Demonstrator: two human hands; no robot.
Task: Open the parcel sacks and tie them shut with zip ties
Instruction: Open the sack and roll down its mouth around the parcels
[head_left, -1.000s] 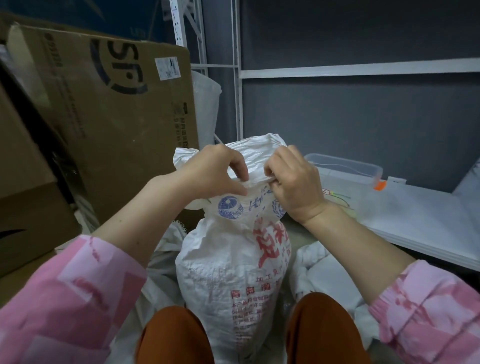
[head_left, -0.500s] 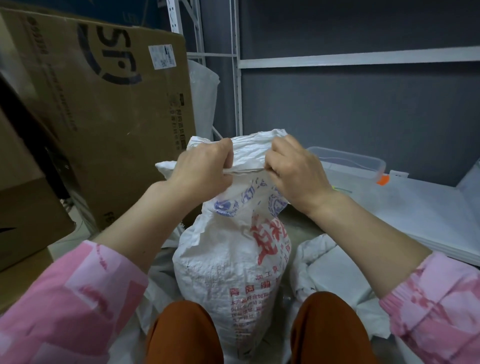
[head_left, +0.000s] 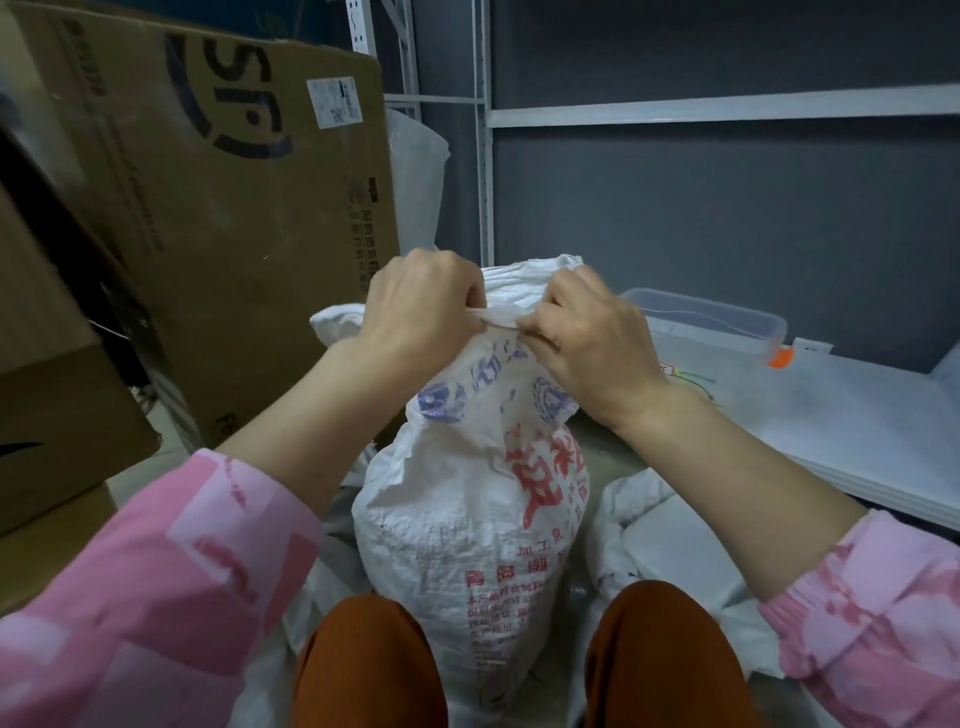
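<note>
Only the head view to go on: the printed woven sack stands upright between the person's knees, probably so it stays put while both hands work the top. Left hand and right hand each have their fingers curled tight, pinching the bunched mouth from either side. Can't spot a zip tie anywhere. Clear tub sits behind on the white board.

Single head-worn view, angled forward and down, close above the hands.
</note>
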